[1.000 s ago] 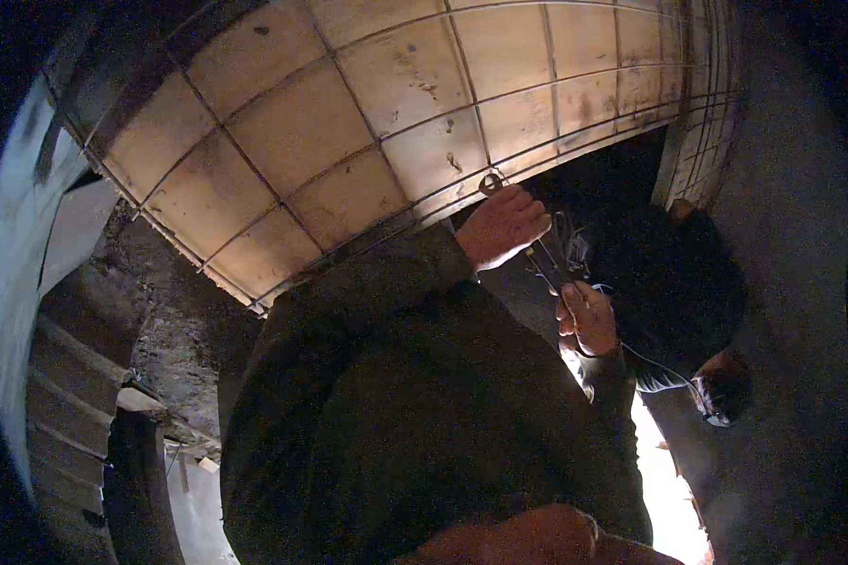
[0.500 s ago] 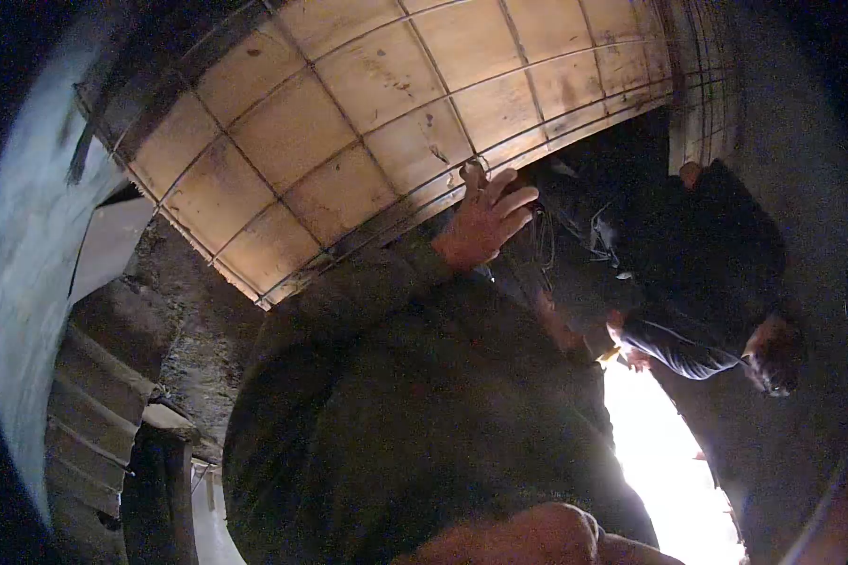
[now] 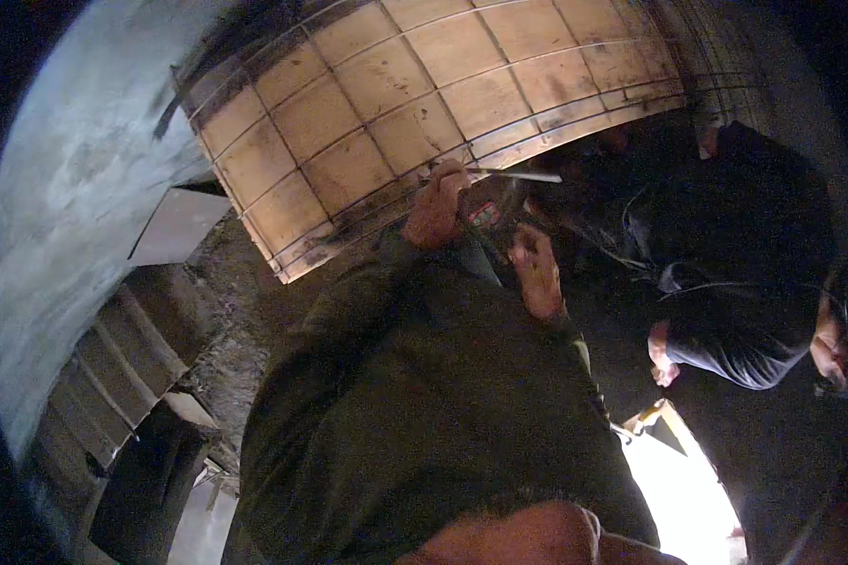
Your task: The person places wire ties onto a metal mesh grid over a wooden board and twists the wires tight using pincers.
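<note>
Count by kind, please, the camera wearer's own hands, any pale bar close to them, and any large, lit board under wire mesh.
Own hands: 2 (left hand, right hand)
Pale bar: 1
Large, lit board: 1
Total: 4

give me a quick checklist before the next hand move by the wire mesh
1. Left hand beside the mesh edge: ok; actual contact, cannot tell.
2. Right hand raised in front of the body, near the left: ok.
3. Firm grip on the pale bar at the left hand: cannot tell.
4. Co-worker's lower hand apart from both hands: ok.
5. Clear light between the hands: not ok, dim and blurred.
</note>
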A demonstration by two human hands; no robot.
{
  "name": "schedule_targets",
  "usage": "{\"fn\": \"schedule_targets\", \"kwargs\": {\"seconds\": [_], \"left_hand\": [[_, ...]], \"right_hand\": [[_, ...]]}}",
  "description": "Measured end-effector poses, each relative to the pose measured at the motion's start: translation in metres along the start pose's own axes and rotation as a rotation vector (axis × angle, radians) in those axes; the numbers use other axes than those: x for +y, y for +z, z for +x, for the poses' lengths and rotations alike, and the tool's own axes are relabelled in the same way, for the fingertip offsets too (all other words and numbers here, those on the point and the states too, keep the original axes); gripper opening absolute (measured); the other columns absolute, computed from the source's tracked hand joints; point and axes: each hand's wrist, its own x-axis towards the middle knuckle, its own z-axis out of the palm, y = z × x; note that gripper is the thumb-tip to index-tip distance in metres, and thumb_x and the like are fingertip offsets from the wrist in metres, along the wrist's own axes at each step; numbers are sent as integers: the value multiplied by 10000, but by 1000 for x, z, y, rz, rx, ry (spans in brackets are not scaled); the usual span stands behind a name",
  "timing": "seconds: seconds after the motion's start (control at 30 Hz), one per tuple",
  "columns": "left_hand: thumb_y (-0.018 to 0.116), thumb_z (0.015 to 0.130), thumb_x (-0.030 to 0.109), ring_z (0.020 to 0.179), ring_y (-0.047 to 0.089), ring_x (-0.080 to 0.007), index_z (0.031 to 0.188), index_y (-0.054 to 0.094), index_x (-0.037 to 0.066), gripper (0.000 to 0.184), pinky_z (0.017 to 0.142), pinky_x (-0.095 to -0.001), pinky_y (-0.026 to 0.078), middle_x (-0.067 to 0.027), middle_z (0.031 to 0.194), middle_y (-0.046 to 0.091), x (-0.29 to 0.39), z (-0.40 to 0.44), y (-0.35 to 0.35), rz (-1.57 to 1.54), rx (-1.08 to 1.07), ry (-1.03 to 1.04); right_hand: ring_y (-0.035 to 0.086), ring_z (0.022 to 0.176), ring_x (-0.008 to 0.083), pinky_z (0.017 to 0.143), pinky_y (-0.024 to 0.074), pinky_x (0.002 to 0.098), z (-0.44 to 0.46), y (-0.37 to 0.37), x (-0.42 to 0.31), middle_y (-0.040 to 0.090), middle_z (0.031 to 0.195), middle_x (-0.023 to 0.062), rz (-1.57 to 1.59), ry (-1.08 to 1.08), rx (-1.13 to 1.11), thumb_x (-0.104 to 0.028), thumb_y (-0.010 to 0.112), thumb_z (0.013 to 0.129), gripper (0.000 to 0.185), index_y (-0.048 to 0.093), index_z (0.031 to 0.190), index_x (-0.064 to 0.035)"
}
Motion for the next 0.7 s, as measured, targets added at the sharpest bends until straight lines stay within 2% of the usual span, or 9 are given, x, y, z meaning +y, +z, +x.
{"fn": "schedule_targets", "kwargs": {"seconds": [0.03,0.13,0.2,0.27,0.3,0.4,0.5,0.6,0.7], "left_hand": [[622,786,145,997,512,-393,1072,476,35,340,824,-438,432,-208,1118,489,-2,-1,2,-17,43,34],[597,793,104,1015,508,-381,1068,461,36,315,812,-437,434,-222,1100,482,-26,1,8,39,91,178],[578,799,76,1016,505,-374,1065,454,36,296,795,-434,440,-225,1085,479,-31,4,4,104,101,289],[520,808,16,958,527,-363,1050,459,33,251,760,-412,448,-209,1058,483,-11,4,-11,81,213,378],[520,808,16,958,527,-363,1050,459,33,251,760,-412,448,-209,1058,483,-10,3,-11,84,216,384],[528,777,-26,879,543,-338,1009,487,36,243,740,-389,447,-178,971,511,-33,-3,-6,69,256,228],[553,780,-2,874,565,-333,961,528,42,188,739,-389,460,-163,949,555,-76,-1,6,-133,89,71],[559,818,48,927,576,-326,978,566,53,160,776,-400,474,-153,974,596,-62,0,-15,-76,256,456],[544,871,139,966,577,-337,1049,586,65,198,830,-406,475,-149,1066,599,-40,-4,-48,27,63,322]], "right_hand": [[580,878,201,807,466,331,9,-9,-30,537,1062,159,338,135,38,-337,575,909,482,455,1194,32],[649,805,265,671,544,361,22,-11,-31,490,1208,188,237,-38,361,-239,603,888,439,446,1251,-46],[589,937,263,774,472,414,36,-29,-35,506,1173,188,244,-6,333,-264,607,882,450,462,1217,-2],[582,931,296,764,470,479,74,-30,-11,524,1165,146,-357,-470,404,-264,618,837,468,479,1240,-70],[582,931,296,764,470,479,87,-23,2,524,1165,146,-355,-475,409,-264,618,837,468,479,1240,-70],[569,972,312,742,474,492,102,17,40,546,1158,108,-613,-450,193,-265,627,782,507,492,1257,-147],[609,870,337,716,469,486,108,40,47,576,1129,72,-969,-154,-156,-293,637,751,498,519,1225,-191],[619,829,343,727,473,479,84,45,50,601,1059,77,-690,-157,-208,-272,632,761,434,553,1175,-165],[615,851,346,742,471,471,50,68,45,609,1008,107,-479,-186,26,-232,628,771,375,578,1131,-140]]}}
